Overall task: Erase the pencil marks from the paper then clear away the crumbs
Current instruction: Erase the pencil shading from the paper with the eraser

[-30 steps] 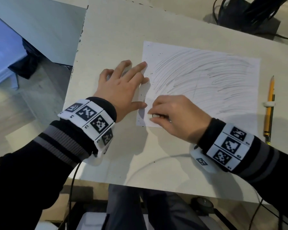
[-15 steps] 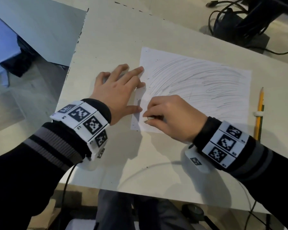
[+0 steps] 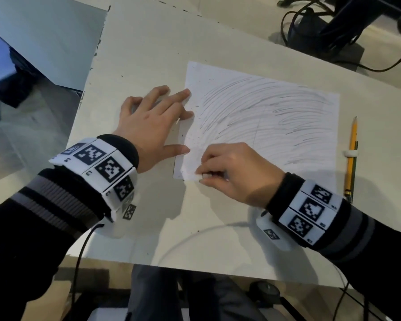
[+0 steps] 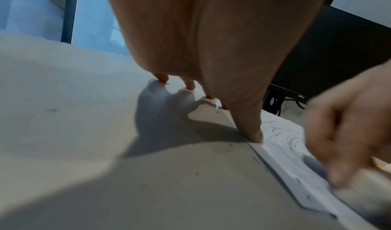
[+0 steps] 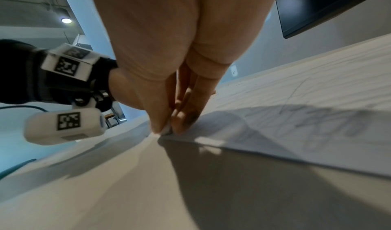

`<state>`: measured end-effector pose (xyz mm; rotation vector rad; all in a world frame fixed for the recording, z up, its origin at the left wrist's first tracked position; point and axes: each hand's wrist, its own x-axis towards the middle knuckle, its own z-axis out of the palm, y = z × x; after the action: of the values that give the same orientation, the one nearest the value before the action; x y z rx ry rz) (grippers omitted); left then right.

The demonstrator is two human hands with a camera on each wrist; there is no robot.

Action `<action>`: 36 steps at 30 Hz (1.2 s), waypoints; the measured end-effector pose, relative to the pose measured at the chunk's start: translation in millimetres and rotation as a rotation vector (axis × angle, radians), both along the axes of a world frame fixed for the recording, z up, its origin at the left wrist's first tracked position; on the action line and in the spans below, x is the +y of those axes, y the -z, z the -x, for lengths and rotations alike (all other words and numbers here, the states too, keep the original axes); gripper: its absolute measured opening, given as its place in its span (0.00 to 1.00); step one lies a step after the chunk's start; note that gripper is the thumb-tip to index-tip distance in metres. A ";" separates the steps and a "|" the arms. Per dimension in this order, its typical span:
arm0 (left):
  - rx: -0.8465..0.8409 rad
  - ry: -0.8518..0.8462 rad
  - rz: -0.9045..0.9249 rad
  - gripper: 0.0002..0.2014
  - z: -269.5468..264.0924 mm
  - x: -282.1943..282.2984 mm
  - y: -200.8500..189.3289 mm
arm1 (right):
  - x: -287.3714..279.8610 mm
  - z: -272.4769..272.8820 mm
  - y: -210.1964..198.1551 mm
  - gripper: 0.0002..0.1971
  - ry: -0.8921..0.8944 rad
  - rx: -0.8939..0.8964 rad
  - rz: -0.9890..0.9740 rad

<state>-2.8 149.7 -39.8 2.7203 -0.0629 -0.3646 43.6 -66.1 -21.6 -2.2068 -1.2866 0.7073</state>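
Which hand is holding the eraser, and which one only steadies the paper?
The right hand pinches the small white eraser at the paper's near left corner. The left hand lies flat, fingertips pressing the sheet's left edge.

The sheet of paper (image 3: pixel 264 117) was thin, matt white, greyed with pencil strokes. The table (image 3: pixel 148 54) beneath looked smooth, matt and off-white. At 3 o'clock of the sheet lay a yellow-painted wooden pencil (image 3: pixel 352 149). The sleeves (image 3: pixel 44 205) were knitted cloth.
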 end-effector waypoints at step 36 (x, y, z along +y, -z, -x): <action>-0.020 -0.022 0.014 0.34 1.9 -1.4 2.1 | 10.3 -22.6 -6.4 0.06 0.114 0.013 -0.015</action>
<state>-4.6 148.3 -41.9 2.7089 -0.0409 -0.3299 66.2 -55.8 -15.1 -2.2397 -1.1457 0.6643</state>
